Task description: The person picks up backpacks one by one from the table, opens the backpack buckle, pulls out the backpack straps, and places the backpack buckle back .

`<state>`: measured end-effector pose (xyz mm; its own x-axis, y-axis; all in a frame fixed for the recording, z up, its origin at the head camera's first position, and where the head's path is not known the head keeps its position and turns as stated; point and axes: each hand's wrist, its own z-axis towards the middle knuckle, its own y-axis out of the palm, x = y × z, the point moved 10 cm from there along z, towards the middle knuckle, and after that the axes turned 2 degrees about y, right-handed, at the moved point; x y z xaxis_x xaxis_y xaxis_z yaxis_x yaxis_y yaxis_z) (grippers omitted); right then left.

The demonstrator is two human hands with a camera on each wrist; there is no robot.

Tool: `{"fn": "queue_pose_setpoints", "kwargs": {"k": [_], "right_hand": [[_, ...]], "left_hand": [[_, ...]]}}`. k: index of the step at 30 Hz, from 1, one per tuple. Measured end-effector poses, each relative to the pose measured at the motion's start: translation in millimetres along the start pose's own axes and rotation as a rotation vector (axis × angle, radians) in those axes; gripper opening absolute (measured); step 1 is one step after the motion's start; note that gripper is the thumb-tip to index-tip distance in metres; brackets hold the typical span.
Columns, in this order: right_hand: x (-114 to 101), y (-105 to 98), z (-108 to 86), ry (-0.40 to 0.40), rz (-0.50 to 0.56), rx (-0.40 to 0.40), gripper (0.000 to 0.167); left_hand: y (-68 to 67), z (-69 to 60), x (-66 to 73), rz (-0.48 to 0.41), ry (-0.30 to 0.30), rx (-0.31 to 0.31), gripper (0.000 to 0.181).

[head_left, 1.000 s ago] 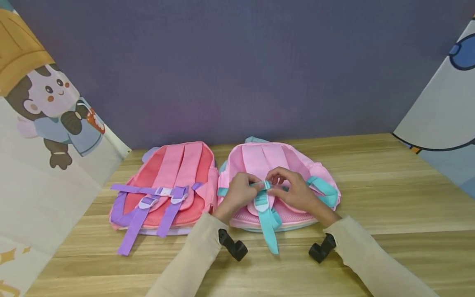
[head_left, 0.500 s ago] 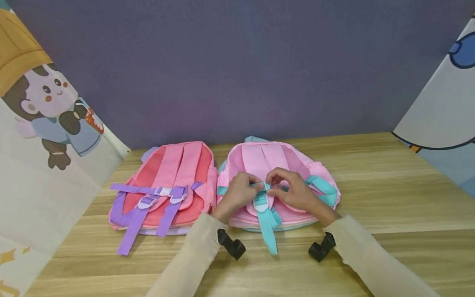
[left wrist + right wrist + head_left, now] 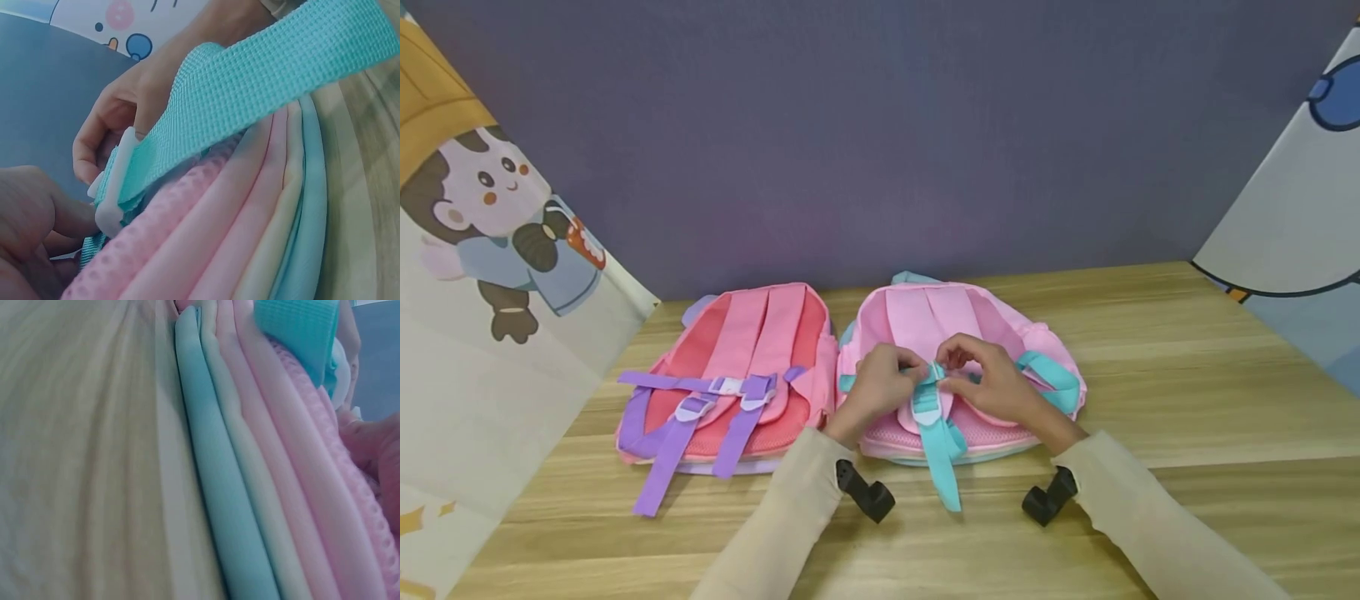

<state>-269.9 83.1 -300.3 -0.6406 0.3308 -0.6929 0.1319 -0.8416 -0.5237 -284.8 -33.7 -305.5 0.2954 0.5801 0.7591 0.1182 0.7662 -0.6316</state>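
Teal strap (image 3: 932, 376): left hand (image 3: 880, 383) pinched it, right hand (image 3: 992, 379) pinched white clip (image 3: 938, 372) (fingertips close together) over pink backpack (image 3: 953, 310); coral backpack (image 3: 745, 342) lay beside.

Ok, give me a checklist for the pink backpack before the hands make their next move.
1. Left hand at the small buckle: ok, pinching its left side.
2. Right hand at the small buckle: ok, pinching its right side.
3. Small buckle fully fastened: cannot tell, the hands partly cover it.
4. Loose turquoise strap end clear of both hands: ok, trailing over the pink backpack's near edge.
5. Coral backpack out of the way: ok, lying alongside.
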Motion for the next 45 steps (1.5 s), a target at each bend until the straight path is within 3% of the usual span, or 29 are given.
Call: {"fn": "queue_pose_setpoints", "kwargs": {"k": [29,32,39,45], "right_hand": [[0.5,-2.9,-1.6,-0.035,0.001,0.014,0.023],[0.3,-1.1,-1.6,-0.055,-0.005,0.001,0.022],[-0.2,2.2,-1.2,-0.081,-0.011,-0.015,0.021],[1.2,2.1,-0.1,-0.06,-0.012,-0.013,0.024]], "left_hand": [[6.1,1.3,0.5,-0.056,-0.042,0.028,0.014],[6.4,0.9,0.6,-0.047,-0.043,0.011,0.014],[6.5,-0.5,-1.7,-0.037,-0.043,-0.102,0.014],[5.0,1.4,-2.9,-0.032,-0.02,-0.08,0.014]]}}
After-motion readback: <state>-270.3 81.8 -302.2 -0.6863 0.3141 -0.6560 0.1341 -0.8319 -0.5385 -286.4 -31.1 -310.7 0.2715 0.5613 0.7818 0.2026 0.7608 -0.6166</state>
